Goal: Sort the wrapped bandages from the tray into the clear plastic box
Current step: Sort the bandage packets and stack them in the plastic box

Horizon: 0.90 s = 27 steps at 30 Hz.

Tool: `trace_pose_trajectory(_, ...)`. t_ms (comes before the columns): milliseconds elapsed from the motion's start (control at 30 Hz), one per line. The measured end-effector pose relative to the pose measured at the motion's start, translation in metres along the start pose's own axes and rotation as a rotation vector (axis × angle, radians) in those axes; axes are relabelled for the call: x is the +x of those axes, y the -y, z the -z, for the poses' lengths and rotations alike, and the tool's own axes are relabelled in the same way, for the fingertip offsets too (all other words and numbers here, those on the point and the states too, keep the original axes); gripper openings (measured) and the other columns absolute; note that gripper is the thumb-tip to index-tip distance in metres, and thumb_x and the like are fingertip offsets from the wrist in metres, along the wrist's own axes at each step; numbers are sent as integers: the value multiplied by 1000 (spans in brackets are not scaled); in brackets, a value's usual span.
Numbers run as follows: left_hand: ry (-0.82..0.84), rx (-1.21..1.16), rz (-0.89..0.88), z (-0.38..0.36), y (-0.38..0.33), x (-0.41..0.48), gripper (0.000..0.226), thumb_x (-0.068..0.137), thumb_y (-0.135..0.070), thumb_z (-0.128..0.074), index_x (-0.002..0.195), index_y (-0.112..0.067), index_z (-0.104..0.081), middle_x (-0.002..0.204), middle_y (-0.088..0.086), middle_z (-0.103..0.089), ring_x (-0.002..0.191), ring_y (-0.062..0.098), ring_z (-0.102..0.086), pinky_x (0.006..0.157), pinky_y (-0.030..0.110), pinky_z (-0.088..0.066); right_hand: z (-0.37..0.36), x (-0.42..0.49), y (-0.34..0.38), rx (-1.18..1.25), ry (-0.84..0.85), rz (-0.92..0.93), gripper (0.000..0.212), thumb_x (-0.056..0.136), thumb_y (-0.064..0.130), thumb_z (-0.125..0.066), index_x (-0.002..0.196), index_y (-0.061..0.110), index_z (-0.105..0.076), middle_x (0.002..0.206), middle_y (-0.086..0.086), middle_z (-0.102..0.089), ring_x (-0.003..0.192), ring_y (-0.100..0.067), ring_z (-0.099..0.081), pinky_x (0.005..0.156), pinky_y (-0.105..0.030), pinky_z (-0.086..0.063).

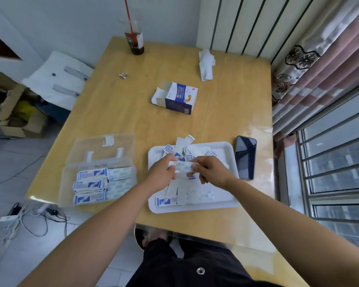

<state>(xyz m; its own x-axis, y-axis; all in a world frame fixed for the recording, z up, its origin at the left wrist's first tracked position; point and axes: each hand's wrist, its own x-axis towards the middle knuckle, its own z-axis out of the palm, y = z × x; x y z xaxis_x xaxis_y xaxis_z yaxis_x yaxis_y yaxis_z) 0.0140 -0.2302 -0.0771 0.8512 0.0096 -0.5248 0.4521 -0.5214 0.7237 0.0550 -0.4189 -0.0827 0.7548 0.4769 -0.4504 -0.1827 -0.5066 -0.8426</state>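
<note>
Wooden table point(116, 112) beside curtained point(319, 65) window point(340, 162); tiled floor point(19, 255).

Both bare forearms are pointing forward and inward, and the hands are sitting close together in front of the person. The left hand point(163, 172) and right hand point(210, 170) are each pinching one end of a wrapped bandage point(182, 167), fingers curled, knuckles facing up.

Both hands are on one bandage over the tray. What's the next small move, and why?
Probably let go with the right hand and carry the bandage in the left hand leftward to the clear box: it is pinched above the tray, and the box lies open beside it.
</note>
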Motion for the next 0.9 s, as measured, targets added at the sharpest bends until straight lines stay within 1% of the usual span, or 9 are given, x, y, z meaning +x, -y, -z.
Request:
trace_pose_trajectory(133,-49,40,28,27,7,-16,13,98,-15,-35,99,-22,-46,76,6,-52,63,17,-44,55,27,-32,-26,6,21,83,-10,31,12,97,11,-50,102,11,-61,84,-6,-75,53,-17,-58,52,-21,-43)
trace_pose_trajectory(267,-88,3,63,58,22,-33,12,98,-16,-37,96,-19,-48,80,5,-51,61,15,-42,54,27,-31,-53,18,42,167,-24,26,4,94,11,-59,90,10,-59,85,-12,-74,74,-13,-70,61,-20,-49)
trace_pose_trajectory(400,-173,-14,107,96,47,-54,14,95,-19,-39,98,-21,-52,76,6,-58,59,20,-49,52,28,-39,-91,33,67,204,-81,30,6,86,4,-67,87,-2,-69,78,-14,-70,68,-18,-69,68,-28,-57)
trace_pose_trajectory(500,-241,-93,117,114,63,-67,15,95,-26,-43,97,-25,-58,84,1,-64,60,18,-57,56,27,-46,-115,42,85,197,-67,46,8,85,-2,-67,89,-8,-69,70,-13,-67,55,-13,-66,60,-22,-56)
trace_pose_trajectory(600,-272,-18,86,128,79,-76,20,96,-29,-47,96,-18,-65,95,0,-64,68,17,-62,49,20,-43,-135,50,95,161,-49,31,12,85,-2,-68,94,-10,-70,73,-15,-68,53,-13,-66,60,-22,-57)
trace_pose_trajectory(633,-299,57,56,130,83,-76,22,96,-27,-49,95,-16,-68,96,1,-64,76,19,-63,53,21,-45,-139,53,96,147,-50,18,13,85,-1,-68,95,-9,-70,73,-16,-69,55,-15,-67,62,-24,-58)
trace_pose_trajectory(733,-364,152,0,138,96,-78,20,95,-22,-55,104,-18,-73,106,-2,-61,98,16,-59,81,26,-45,-154,59,100,158,-42,-8,10,84,-2,-68,93,-5,-70,73,-17,-68,62,-26,-69,69,-33,-59)
trace_pose_trajectory(833,-333,198,-54,140,100,-75,20,92,-22,-60,107,-20,-73,111,-6,-69,105,12,-62,89,27,-48,-161,60,102,141,-35,-8,8,83,-4,-69,91,-1,-69,70,-14,-68,64,-29,-70,64,-29,-58)
trace_pose_trajectory(900,-322,236,-51,140,100,-70,18,90,-21,-63,103,-19,-75,105,-5,-72,99,13,-65,86,30,-51,-163,59,104,121,-39,-16,8,82,-2,-70,88,2,-68,68,-10,-68,67,-32,-70,64,-30,-59)
